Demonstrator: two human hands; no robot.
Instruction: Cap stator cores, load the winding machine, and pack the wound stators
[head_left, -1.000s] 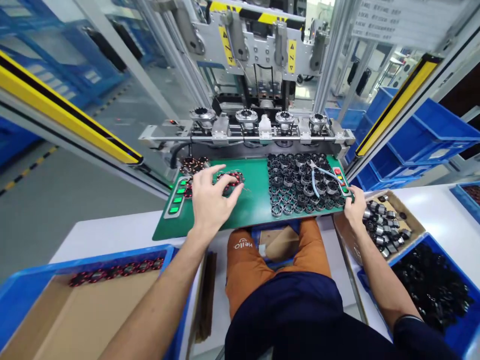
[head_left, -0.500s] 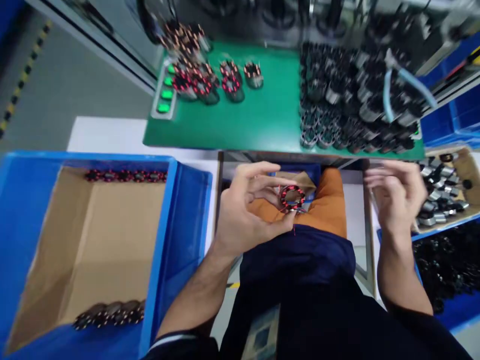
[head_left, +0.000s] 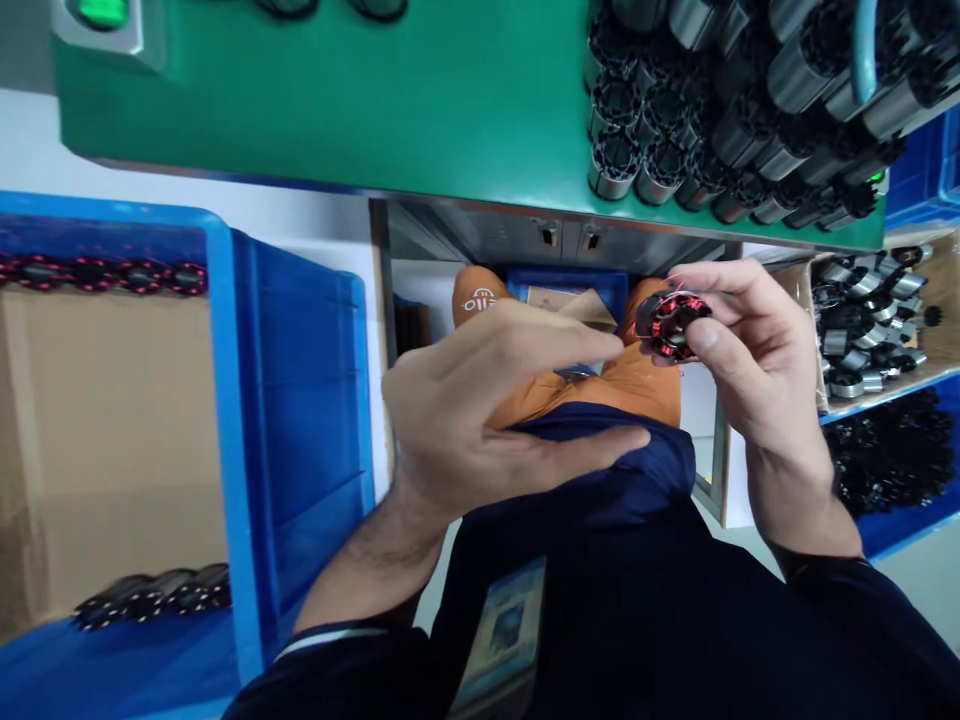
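A black ring-shaped motor part wound with red wire [head_left: 670, 325] is held above my lap at right of centre. My right hand [head_left: 757, 350] grips it by its right side, thumb on its face and fingers behind. Thin red wire ends stick out around it. My left hand [head_left: 495, 400] is just left of the part, not touching it, with thumb and forefinger spread wide and nothing between them.
A green bench top [head_left: 375, 110] crosses the front, with rows of black and silver cylindrical cores [head_left: 615, 160] at its right. A blue crate [head_left: 240, 450] with wound parts stands left. Boxes of metal rings [head_left: 847, 375] and black pieces [head_left: 892, 460] lie right.
The wound part has passed from my left hand to my right hand and moved right. My left hand has opened. The view has shifted closer to the bench edge.
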